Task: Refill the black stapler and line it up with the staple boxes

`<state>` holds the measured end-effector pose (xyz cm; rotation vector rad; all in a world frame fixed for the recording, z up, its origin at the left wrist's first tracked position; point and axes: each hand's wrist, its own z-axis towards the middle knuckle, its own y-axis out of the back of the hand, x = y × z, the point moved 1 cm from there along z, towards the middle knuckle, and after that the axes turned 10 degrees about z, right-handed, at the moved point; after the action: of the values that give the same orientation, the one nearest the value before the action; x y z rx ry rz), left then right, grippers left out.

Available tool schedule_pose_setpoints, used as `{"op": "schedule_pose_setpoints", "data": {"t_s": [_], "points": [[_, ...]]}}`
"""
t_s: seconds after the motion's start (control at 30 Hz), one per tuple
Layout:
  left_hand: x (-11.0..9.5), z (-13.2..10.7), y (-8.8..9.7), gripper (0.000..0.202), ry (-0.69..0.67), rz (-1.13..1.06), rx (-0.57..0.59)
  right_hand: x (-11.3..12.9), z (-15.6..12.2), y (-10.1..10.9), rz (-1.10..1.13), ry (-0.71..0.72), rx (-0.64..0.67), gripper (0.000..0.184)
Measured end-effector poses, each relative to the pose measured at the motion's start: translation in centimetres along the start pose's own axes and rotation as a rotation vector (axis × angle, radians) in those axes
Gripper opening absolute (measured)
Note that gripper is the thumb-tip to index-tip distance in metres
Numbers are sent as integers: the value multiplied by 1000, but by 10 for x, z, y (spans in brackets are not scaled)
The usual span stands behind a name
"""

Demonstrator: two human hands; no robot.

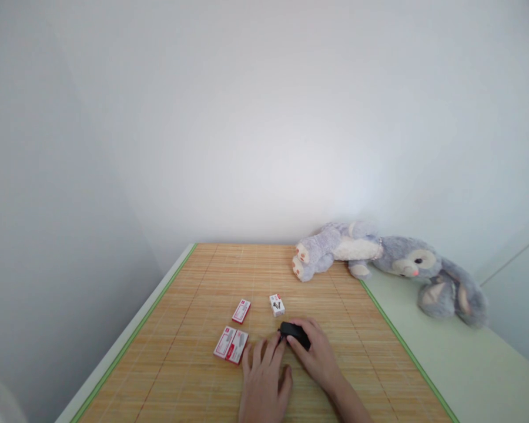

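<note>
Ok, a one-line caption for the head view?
Right hand holds a small black object, left hand flat beside it on a bamboo mat; red-and-white boxes nearby, grey plush rabbit behind.

We seem to be in a home: a bamboo mat (264, 276) covers the table (467, 358), a plush rabbit (392, 258) lies far right against bare white walls (264, 117).

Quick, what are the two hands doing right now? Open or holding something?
Left hand: open, flat on the bamboo mat, holding nothing.
Right hand: closed on the small black object.
</note>
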<state>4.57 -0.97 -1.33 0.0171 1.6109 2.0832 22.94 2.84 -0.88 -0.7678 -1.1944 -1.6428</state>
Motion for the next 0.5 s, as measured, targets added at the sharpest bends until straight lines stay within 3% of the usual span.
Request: {"op": "schedule_pose_setpoints", "data": {"t_s": [0.13,0.23,0.33,0.5], "points": [[13,-2,2,42,90,83,-80,5,0,0,-47,1,12,30],[38,0,7,41,290,200,-194,4,0,0,-55,-7,8,31],[68,5,12,52,427,244,-215,2,0,0,-55,-6,7,31],[90,15,10,53,334,263,-184,1,-1,-2,-55,-13,-4,31]]}}
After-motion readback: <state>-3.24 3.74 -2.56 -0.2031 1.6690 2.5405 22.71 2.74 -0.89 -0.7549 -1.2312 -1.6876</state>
